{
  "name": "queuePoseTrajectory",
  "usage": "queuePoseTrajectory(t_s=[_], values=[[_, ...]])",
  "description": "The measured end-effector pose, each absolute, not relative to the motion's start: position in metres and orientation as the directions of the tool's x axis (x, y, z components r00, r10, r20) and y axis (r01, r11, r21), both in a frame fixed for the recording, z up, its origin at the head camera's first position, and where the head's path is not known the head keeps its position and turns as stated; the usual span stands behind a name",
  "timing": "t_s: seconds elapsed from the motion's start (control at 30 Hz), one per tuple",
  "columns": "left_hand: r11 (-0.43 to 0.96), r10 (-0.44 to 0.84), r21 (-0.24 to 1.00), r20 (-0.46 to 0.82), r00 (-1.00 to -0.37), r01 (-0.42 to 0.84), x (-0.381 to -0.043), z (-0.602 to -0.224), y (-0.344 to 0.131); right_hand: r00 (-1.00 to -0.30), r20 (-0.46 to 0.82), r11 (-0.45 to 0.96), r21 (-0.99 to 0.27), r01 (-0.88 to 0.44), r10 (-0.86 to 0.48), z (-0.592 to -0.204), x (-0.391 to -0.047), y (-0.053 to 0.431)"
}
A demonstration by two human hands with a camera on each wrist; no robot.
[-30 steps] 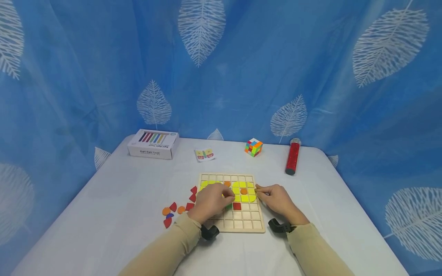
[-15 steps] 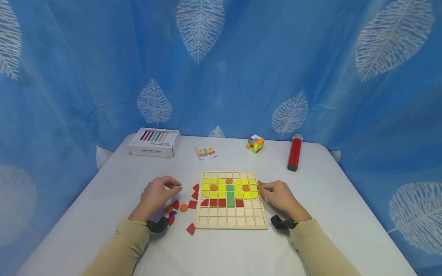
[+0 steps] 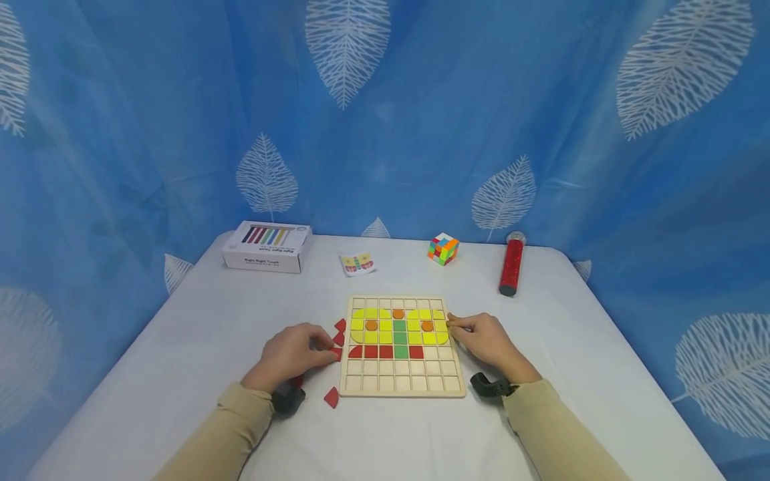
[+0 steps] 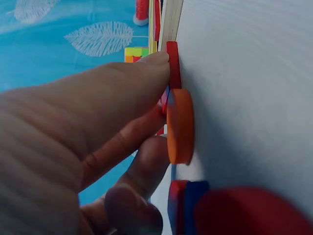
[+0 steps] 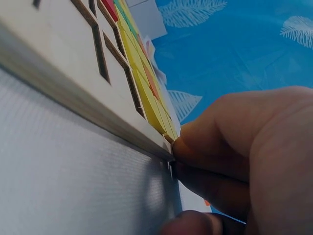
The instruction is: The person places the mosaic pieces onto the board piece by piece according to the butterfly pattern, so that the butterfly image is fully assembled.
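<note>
My left hand (image 3: 293, 353) is just left of the wooden grid board (image 3: 386, 384), its thumb and forefinger on a red square tile (image 4: 174, 66) lying on the table. The left wrist view has an orange disc (image 4: 182, 128) close beside the fingers. Along the board's right edge my right hand (image 3: 486, 342) pinches the rim between thumb and fingers, seen closely in the right wrist view. Yellow tiles (image 3: 386, 338), orange discs (image 3: 427, 326), green squares (image 3: 400, 338) and a row of red tiles (image 3: 371, 352) fill part of the grid in a butterfly-like shape.
Loose red wedge tiles (image 3: 331, 397) lie left of the board; a blue piece (image 4: 196, 196) is partly hidden near the left hand. Further back stand a white box (image 3: 265, 254), a butterfly picture card (image 3: 357, 263), a puzzle cube (image 3: 443, 249) and a red glittery tube (image 3: 511, 268).
My left hand has left its place over the board, swung left over the loose tiles, then come back rightward onto the red square. The right hand keeps its grip on the board's edge.
</note>
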State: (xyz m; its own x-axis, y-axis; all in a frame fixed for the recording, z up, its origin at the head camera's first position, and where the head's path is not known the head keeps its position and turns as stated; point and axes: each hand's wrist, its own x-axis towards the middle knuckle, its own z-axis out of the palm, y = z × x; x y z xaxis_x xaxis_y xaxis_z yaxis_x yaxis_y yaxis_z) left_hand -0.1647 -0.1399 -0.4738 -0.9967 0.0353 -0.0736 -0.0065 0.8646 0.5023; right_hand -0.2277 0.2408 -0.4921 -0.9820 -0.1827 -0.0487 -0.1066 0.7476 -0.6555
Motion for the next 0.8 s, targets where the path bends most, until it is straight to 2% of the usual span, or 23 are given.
queuePoseTrajectory(t_s=[0.17, 0.53, 0.8], values=[[0.856, 0.03, 0.516, -0.072, -0.997, -0.012, -0.164, -0.475, -0.139, -0.983, -0.044, 0.745, -0.659, -0.107, -0.181, -0.492, -0.229, 0.24], [0.769, 0.003, 0.639, -0.038, -0.999, -0.022, -0.166, -0.474, -0.142, -0.982, -0.012, 0.766, -0.628, -0.141, -0.19, -0.495, -0.228, 0.242], [0.71, 0.048, 0.701, 0.053, -0.997, 0.072, -0.17, -0.462, -0.12, -0.982, -0.02, 0.762, -0.633, -0.135, -0.19, -0.493, -0.227, 0.241]])
